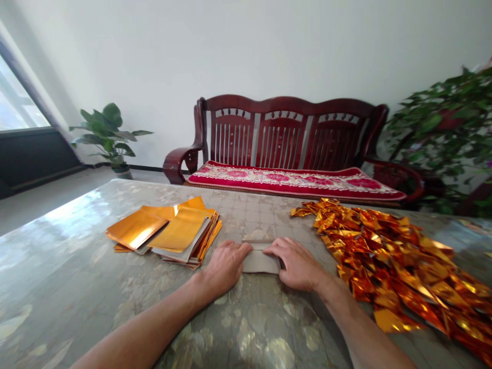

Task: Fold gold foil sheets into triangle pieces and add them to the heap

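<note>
A sheet of paper (pixel 258 261), grey side up, lies on the table (pixel 77 266) straight in front of me, partly folded. My left hand (pixel 225 266) presses on its left edge, fingers curled over the fold. My right hand (pixel 294 264) presses down on its right part, fingers close together. To the left lies a stack of flat gold foil sheets (pixel 169 230). On the right spreads a heap of folded gold foil pieces (pixel 400 261).
Behind the table stands a dark red wooden bench (pixel 284 133) with a red patterned cushion (pixel 292 180). A potted plant (pixel 107 134) stands at the back left near a window, and a leafy plant (pixel 446 133) at the right.
</note>
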The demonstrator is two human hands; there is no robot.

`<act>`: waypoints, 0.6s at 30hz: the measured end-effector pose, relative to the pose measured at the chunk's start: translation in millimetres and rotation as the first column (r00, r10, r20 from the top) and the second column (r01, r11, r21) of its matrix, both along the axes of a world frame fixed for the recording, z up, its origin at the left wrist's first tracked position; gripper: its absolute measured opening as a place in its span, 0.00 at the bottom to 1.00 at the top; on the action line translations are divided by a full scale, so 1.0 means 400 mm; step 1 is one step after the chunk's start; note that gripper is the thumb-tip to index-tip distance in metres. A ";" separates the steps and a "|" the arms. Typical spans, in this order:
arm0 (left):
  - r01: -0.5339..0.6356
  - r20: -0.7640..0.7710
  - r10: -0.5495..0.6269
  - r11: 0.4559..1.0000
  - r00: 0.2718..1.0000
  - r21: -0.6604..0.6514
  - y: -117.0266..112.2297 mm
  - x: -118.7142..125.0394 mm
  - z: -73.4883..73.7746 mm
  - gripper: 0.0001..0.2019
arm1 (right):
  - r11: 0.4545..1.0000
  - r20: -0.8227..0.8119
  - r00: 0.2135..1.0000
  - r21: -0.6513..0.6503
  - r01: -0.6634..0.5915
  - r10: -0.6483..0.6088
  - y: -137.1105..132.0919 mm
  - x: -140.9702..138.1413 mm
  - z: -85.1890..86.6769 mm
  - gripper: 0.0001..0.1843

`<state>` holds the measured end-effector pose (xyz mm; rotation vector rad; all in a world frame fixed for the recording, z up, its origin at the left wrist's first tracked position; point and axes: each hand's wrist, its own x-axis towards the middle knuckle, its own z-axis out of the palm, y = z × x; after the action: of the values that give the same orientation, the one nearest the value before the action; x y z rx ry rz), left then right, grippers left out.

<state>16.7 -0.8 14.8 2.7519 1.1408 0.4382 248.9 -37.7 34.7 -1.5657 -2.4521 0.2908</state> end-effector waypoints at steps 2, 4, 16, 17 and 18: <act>0.005 -0.007 -0.005 1.000 1.000 -0.015 0.003 -0.003 0.001 0.18 | 1.000 -0.016 1.000 -0.016 -0.025 0.025 0.003 0.009 0.000 0.34; 0.021 -0.006 -0.021 0.999 1.000 -0.031 0.004 -0.007 0.004 0.17 | 0.999 -0.030 0.998 -0.014 -0.047 0.046 0.006 0.014 -0.003 0.34; 0.080 -0.049 -0.084 0.994 0.995 -0.067 -0.009 -0.006 0.040 0.16 | 1.000 -0.023 0.999 -0.003 -0.022 0.022 0.008 0.008 -0.010 0.27; 0.083 -0.053 -0.086 0.995 0.995 -0.064 -0.010 -0.005 0.041 0.15 | 1.000 -0.002 1.000 0.005 -0.019 0.019 0.004 0.004 -0.006 0.27; 0.083 -0.055 -0.087 0.995 0.995 -0.061 -0.010 -0.005 0.041 0.14 | 1.000 0.019 1.000 0.027 -0.007 0.006 0.000 -0.001 -0.004 0.22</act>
<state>14.8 -4.8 31.1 2.7665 1.0270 0.3124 248.5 -37.5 33.0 -1.5575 -2.4656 0.2442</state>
